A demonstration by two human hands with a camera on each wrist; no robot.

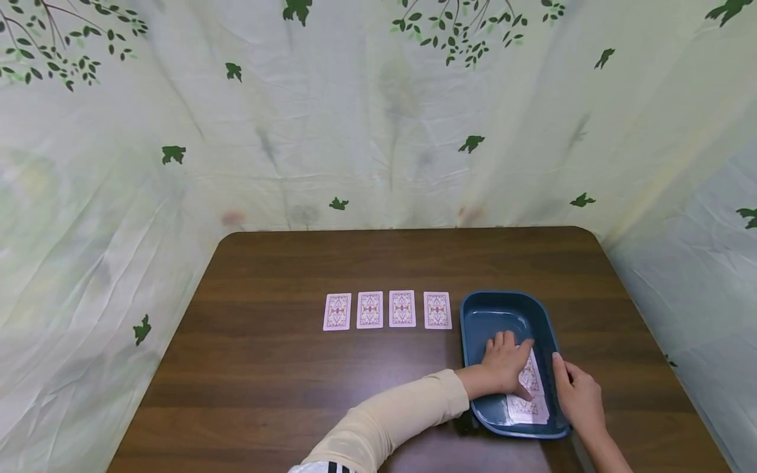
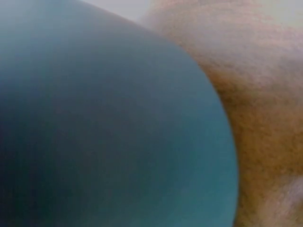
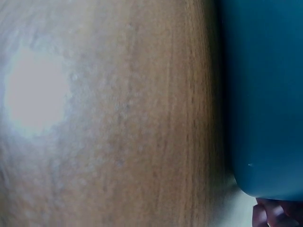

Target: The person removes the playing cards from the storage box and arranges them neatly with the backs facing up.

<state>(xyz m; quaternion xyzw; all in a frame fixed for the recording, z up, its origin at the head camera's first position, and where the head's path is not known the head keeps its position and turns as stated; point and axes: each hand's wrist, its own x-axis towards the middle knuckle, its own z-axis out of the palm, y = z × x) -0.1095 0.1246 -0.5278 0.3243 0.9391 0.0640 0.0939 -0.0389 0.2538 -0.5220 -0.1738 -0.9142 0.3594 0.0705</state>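
Note:
Inside the blue tray (image 1: 485,410), purple-and-white patterned cards (image 1: 528,410) lie in its near right part. My left hand (image 1: 503,364) reaches over the tray's left side, its digits spread over and touching the cards and partly covering them. At the right rim, my right hand (image 1: 579,397) grips the tray, thumb up against the edge. The tray wall (image 2: 142,118) fills much of the left wrist view. In the right wrist view, the tray (image 3: 270,104) stands at the right, with fingertips (image 3: 277,213) below its corner.
Four face-down cards (image 1: 338,312) (image 1: 370,310) (image 1: 402,309) (image 1: 437,310) lie in a row on the brown table (image 1: 266,374), left of the tray. A pale curtain (image 1: 367,131) with leaf patterns hangs behind and beside the table.

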